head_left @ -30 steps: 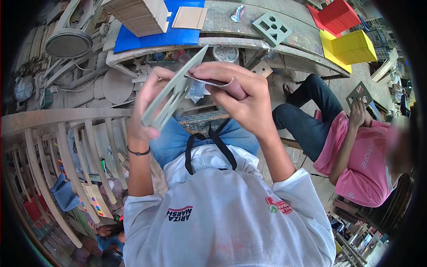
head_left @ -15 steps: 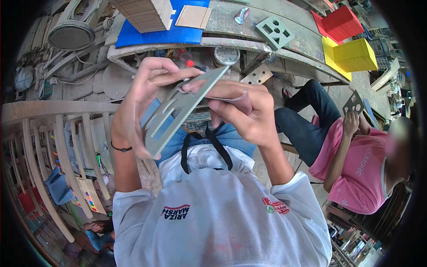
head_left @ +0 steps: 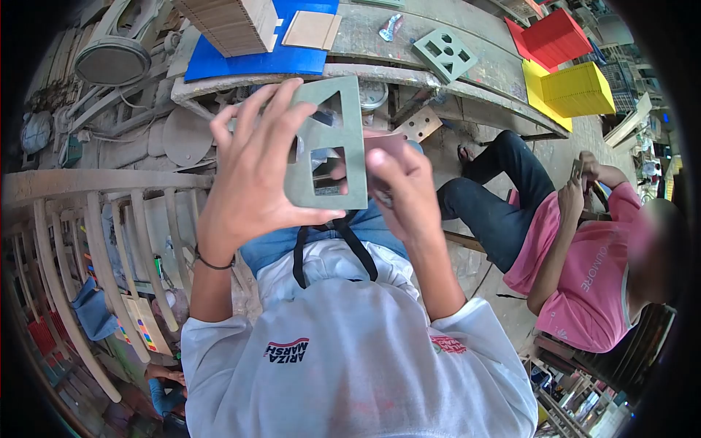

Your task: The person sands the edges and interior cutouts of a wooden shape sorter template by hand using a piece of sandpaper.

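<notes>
A grey-green board [head_left: 353, 146] with cut-out shapes is held up over my lap, its flat face toward me. My left hand [head_left: 259, 160] grips it from the left, fingers spread over its face and thumb at the lower edge. At the board's right edge, my right hand [head_left: 409, 190] pinches a brownish folded sheet [head_left: 387, 152] that looks like sandpaper. Some of the right fingers are hidden behind the board and partly show through its square hole.
A bench [head_left: 372, 36] ahead bears a blue sheet [head_left: 212, 62], a wooden block stack [head_left: 234, 25], another green board [head_left: 445, 57], and yellow [head_left: 577, 91] and red [head_left: 556, 40] pieces. A person in pink [head_left: 584, 270] sits at right, a wooden railing [head_left: 102, 179] stands left.
The board has turned from tilted edge-on to facing me. My left hand now spreads over its face, and my right hand with the sheet has moved to its right edge. The co-worker's hands have come together.
</notes>
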Action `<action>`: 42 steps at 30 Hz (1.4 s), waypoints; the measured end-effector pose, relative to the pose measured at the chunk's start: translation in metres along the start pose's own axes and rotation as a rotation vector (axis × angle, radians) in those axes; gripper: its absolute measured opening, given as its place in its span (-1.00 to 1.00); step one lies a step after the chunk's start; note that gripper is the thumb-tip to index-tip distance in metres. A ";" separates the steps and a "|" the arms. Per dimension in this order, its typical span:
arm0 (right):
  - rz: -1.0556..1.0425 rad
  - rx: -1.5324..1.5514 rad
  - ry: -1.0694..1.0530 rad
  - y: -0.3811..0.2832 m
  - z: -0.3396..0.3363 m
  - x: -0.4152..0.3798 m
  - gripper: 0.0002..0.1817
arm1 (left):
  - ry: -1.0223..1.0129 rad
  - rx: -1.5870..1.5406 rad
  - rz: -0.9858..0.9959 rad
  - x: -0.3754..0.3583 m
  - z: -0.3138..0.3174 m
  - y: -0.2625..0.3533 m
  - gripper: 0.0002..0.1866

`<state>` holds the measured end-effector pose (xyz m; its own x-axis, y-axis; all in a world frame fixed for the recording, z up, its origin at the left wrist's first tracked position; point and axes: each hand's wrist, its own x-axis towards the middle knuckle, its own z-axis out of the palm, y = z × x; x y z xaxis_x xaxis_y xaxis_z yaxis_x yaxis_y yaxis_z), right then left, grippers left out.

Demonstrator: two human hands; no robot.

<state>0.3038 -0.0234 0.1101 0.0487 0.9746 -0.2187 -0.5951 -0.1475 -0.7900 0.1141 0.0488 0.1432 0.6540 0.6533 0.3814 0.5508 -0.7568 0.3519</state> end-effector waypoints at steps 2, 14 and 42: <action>0.004 -0.094 -0.036 0.004 0.006 0.003 -0.64 | 0.010 0.023 0.003 0.001 0.009 0.003 0.16; -0.725 -0.819 -0.101 -0.003 -0.008 0.012 -0.58 | 0.028 -1.513 -0.434 -0.018 0.033 0.005 0.30; 0.186 -0.045 -0.054 -0.002 0.011 0.019 -0.83 | 0.112 -1.538 -0.475 -0.021 0.036 0.005 0.38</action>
<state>0.2974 -0.0032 0.1136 -0.1021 0.9374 -0.3331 -0.5535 -0.3317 -0.7639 0.1224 0.0306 0.1061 0.5076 0.8612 0.0268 -0.3783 0.1949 0.9049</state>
